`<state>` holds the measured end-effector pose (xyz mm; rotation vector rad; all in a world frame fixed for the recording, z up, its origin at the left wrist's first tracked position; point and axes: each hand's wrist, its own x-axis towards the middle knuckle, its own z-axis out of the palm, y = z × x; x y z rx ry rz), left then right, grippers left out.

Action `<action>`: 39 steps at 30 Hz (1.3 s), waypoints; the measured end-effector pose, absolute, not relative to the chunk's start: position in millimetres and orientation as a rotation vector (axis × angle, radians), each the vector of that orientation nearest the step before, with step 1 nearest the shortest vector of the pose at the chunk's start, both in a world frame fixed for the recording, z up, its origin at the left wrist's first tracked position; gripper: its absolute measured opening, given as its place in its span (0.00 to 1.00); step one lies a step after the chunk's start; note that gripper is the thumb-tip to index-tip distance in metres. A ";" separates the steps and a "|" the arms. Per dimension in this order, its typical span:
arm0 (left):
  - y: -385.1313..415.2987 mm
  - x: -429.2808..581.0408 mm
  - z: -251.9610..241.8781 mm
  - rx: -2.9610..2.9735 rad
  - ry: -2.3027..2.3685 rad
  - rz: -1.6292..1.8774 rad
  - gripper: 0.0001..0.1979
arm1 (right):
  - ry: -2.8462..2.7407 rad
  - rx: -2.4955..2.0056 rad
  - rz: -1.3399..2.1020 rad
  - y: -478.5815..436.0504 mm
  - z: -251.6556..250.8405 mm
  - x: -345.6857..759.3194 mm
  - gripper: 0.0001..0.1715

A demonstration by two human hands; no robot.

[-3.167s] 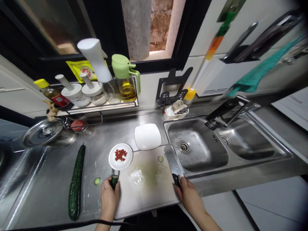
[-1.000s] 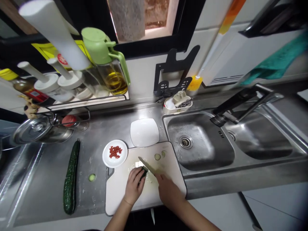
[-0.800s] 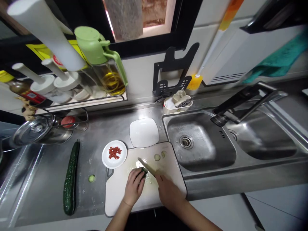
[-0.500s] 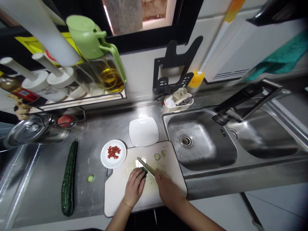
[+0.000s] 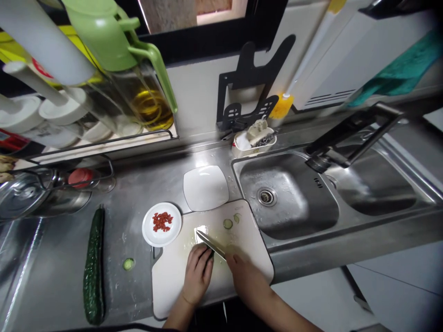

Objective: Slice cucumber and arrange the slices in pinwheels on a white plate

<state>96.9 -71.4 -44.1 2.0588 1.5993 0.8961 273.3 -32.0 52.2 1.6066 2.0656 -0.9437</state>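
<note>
Partly cut off, a shiny lidded pot (image 5: pixel 67 203) stood leftmost, then a bumpy whole cucumber (image 5: pixel 93 269). A round white plate (image 5: pixel 147 228) held red bits (image 5: pixel 162 222). On the smooth board (image 5: pixel 169 281), the left hand (image 5: pixel 198 273) clamped its fingers on a mostly hidden cucumber piece (image 5: pixel 212 254) beside the knife (image 5: pixel 212 246); the right hand (image 5: pixel 246 275) wrapped its fingers around the concealed handle.

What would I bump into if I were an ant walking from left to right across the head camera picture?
Long dark-green cucumber → small round pale-green slice → round white plate with red pieces → pointed steel-bladed knife → cream-coloured oblong caddy → black-and-silver faucet.
</note>
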 end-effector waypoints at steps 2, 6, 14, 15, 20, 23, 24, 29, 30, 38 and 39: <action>-71.8 96.7 -45.2 2.073 1.595 0.891 0.15 | 2.021 1.599 -0.955 -33.5 61.5 273.3 0.32; -74.1 96.6 -48.1 2.073 1.645 0.901 0.12 | 1.992 1.596 -0.950 -40.7 78.2 278.5 0.32; -75.9 95.2 -51.4 2.045 1.630 0.910 0.12 | 1.991 1.581 -0.899 -51.1 88.2 289.1 0.35; -76.0 95.0 -51.7 2.041 1.631 0.910 0.12 | 1.983 1.563 -0.893 -50.4 89.7 289.3 0.36; -76.0 95.5 -51.6 2.038 1.622 0.909 0.13 | 1.943 1.496 -0.909 -46.5 94.2 289.0 0.36; -75.5 95.5 -51.0 2.052 1.616 0.904 0.13 | 1.945 1.494 -0.896 -46.2 93.5 289.5 0.35; -75.4 95.3 -51.0 2.058 1.614 0.900 0.13 | 1.951 1.499 -0.897 -46.2 93.3 289.8 0.36; -76.0 94.2 -52.9 2.069 1.611 0.902 0.13 | 1.945 1.502 -0.922 -44.8 94.7 290.1 0.36; -76.0 94.2 -53.0 2.071 1.611 0.901 0.13 | 1.938 1.495 -0.916 -44.4 94.7 290.1 0.35; -73.2 96.2 -46.9 2.118 1.619 0.902 0.12 | 2.016 1.520 -0.871 -43.2 93.2 289.9 0.31; -73.0 96.2 -46.4 2.120 1.616 0.904 0.12 | 2.025 1.518 -0.855 -43.0 93.6 289.6 0.30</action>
